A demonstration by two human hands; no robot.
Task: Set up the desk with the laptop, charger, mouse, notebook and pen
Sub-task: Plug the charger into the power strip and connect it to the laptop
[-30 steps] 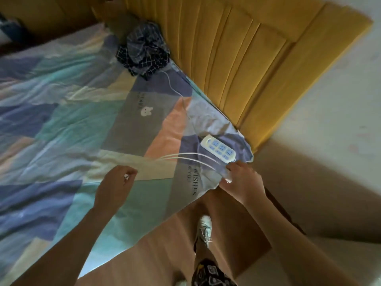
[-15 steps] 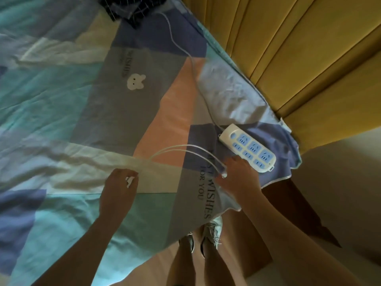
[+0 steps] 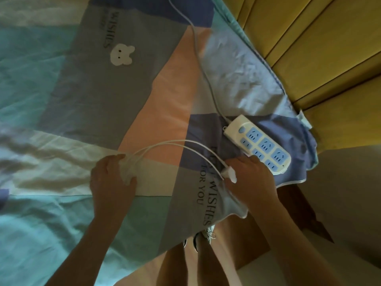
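A white charger cable (image 3: 181, 144) arcs in two strands over the patchwork bedsheet (image 3: 61, 100). My left hand (image 3: 112, 180) grips the bunched end of the cable on the sheet. My right hand (image 3: 250, 178) holds the cable's white plug (image 3: 229, 174) close to the white and blue power strip (image 3: 259, 143), which lies on the bed's corner. The plug is not in a socket. No laptop, mouse, notebook or pen is in view.
The power strip's grey cord (image 3: 201, 65) runs up the bed out of frame. A yellow padded headboard (image 3: 309, 48) borders the bed on the right. Below are the wooden floor (image 3: 243, 242) and my shoes (image 3: 203, 236).
My view has drawn closer to the bed's corner. My right hand has come back a little from the power strip with the plug. My left hand keeps its hold on the cable.
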